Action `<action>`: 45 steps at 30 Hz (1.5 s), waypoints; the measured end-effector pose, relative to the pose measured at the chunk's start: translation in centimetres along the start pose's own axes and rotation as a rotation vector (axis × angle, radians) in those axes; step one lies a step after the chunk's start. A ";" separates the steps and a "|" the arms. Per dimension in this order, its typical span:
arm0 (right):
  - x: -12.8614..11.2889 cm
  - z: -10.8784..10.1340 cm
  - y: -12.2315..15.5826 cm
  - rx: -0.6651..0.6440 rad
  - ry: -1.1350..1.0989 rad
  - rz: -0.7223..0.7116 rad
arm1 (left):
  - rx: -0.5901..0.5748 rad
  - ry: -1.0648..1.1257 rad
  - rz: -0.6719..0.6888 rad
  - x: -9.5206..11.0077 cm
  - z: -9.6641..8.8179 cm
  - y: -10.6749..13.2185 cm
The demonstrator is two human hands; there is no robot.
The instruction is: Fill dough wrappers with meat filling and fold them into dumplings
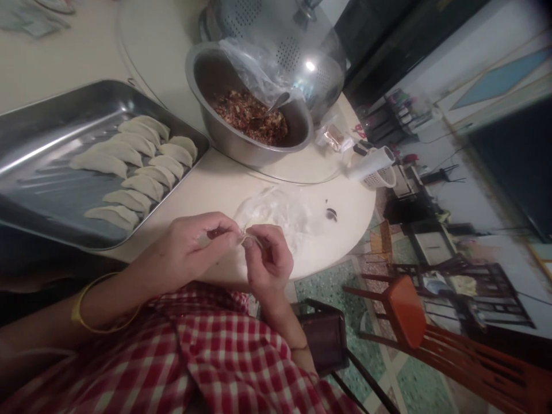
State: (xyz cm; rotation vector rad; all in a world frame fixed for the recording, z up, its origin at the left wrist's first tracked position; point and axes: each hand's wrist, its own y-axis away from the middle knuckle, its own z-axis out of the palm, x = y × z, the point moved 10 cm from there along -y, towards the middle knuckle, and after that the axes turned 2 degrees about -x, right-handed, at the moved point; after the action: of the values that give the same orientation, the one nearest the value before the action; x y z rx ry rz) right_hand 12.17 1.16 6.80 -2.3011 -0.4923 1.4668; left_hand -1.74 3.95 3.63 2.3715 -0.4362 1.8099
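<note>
My left hand (200,244) and my right hand (269,259) meet over the front edge of the table, each with thumb and fingers pinched together. A thin, pale bit (246,236) shows between the touching fingertips; its kind is unclear, and the fingers cover most of it. Just behind them lies a crumpled clear plastic bag (287,210) with something whitish under it. To the left, a metal tray (52,198) holds two rows of folded dumplings (129,200). Behind the bag stands a steel bowl (254,150) of reddish-brown chopped filling (241,112), with a spoon (278,103) stuck in it.
A perforated metal dome cover (319,54) stands behind the bowl. On the right of the table are a small packet (333,138), a white roll (373,164), a white basket (382,177) and dark scraps (331,214). An orange chair (403,310) and a dark stool (325,333) stand on the floor.
</note>
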 end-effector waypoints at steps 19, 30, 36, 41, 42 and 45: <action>-0.5 -0.5 0.0 0.050 0.040 -0.061 | 0.179 -0.054 0.137 0.1 -0.7 0.4; -0.3 -0.5 -0.1 0.055 0.002 -0.039 | 0.183 -0.002 0.100 -0.3 -0.6 0.3; 2.1 0.6 0.0 -0.070 -0.271 0.263 | 0.199 0.015 0.138 -0.2 -0.1 -0.1; 3.4 0.9 0.1 -0.058 -0.448 0.415 | 0.283 -0.027 0.202 -0.2 -0.5 0.6; 3.5 1.0 0.0 -0.052 -0.472 0.423 | 0.301 -0.023 0.214 -0.3 -0.6 0.8; 3.6 0.9 -0.5 -0.029 -0.502 0.375 | 0.329 0.029 0.199 -0.8 -0.8 1.0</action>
State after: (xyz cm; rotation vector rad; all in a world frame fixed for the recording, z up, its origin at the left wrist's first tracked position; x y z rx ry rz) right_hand 12.77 3.43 3.85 -2.1116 -0.2107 2.2521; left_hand -3.00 3.38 3.01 2.5880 -0.4121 2.1492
